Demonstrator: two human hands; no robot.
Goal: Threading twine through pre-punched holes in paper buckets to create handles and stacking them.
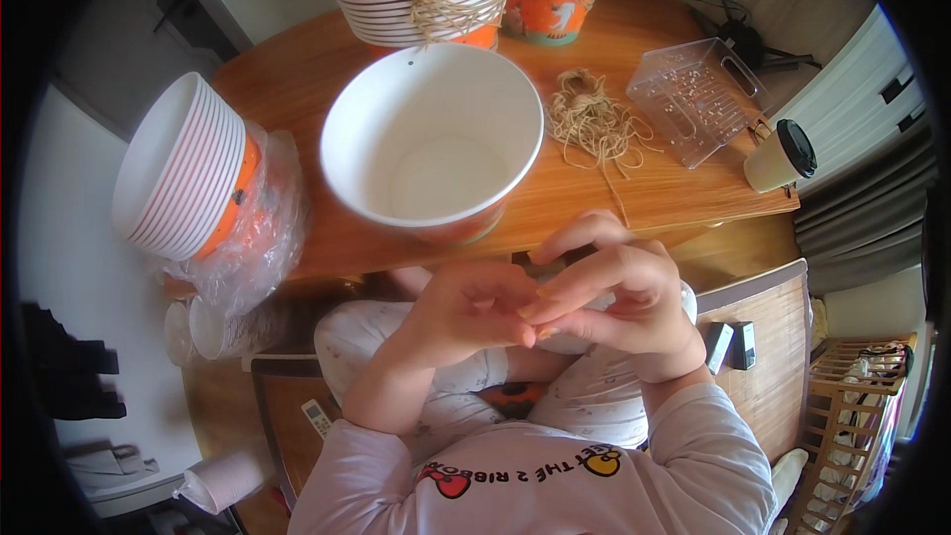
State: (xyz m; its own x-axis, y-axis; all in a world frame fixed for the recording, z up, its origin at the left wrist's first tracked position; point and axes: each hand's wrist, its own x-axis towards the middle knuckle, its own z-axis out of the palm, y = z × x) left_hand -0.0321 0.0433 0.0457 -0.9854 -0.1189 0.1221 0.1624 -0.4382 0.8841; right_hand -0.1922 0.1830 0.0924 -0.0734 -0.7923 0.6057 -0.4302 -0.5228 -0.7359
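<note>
Hands meet at picture centre-bottom: left hand [466,312] and right hand [619,292] pinched together fingertip to fingertip, probably on a bit of twine, too small to tell. Empty white bowl [432,144] sits at 11 o'clock, left hand nearer; twine pile [592,121] at 12.

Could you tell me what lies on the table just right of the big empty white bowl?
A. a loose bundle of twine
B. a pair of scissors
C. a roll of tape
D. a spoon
A: a tangled bundle of tan twine lies between the bowl and the clear plastic box.
</note>
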